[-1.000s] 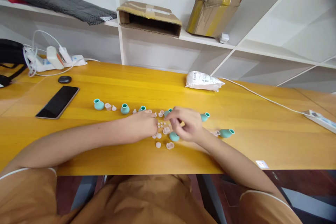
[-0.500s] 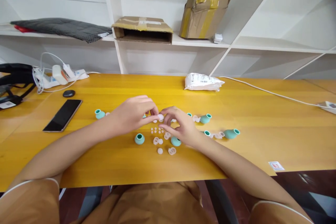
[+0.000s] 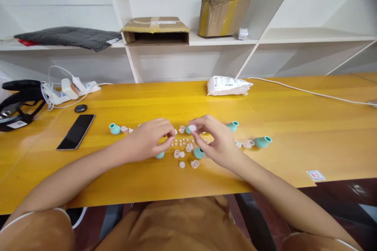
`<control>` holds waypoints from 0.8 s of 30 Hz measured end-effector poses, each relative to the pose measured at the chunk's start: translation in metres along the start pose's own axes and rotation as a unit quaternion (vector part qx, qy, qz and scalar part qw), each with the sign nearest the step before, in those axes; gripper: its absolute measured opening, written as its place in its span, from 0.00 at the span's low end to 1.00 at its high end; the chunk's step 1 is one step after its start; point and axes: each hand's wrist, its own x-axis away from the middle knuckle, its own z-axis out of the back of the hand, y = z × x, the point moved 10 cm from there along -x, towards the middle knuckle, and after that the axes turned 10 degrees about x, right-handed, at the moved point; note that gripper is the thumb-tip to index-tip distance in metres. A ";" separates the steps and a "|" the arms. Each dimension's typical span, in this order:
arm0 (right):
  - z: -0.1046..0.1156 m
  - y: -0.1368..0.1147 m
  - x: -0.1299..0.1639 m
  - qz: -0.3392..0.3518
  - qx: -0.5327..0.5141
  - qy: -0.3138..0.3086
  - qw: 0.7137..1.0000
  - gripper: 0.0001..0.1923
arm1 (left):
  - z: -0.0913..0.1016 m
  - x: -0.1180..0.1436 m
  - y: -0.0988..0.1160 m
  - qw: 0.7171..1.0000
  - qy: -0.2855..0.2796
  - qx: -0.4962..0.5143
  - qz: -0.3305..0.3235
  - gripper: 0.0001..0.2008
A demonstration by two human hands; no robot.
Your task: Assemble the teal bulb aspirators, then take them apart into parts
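My right hand [image 3: 216,137] pinches a small white round disc [image 3: 192,128] between thumb and fingertips, above the middle of the group. My left hand [image 3: 154,137] is apart from it, thumb and fingers pressed together; what they hold, if anything, is hidden. A teal small-necked pot [image 3: 160,155] is partly covered by the left hand, and another teal pot [image 3: 199,153] stands near the right thumb. Between the hands lie several tiny white discs [image 3: 180,144] in rows. Nearer me are clear plastic cups [image 3: 176,153] with attached lids and a loose white disc [image 3: 182,164].
More teal pots stand left [image 3: 114,128] and right [image 3: 262,142]. A phone [image 3: 76,132] and a black oval object [image 3: 80,108] lie at the left, near a power strip [image 3: 92,86]. Behind are a white plastic package [image 3: 228,86] and shelves with cardboard boxes [image 3: 154,25].
The hands, which met at the white disc, have separated. My right hand has drawn right with the disc, while the left has moved left and down. The view has shifted slightly.
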 end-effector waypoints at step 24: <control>0.014 -0.003 0.059 0.009 0.029 0.108 0.994 0.18 | -0.056 0.030 -0.057 0.990 -0.066 0.044 0.113 0.10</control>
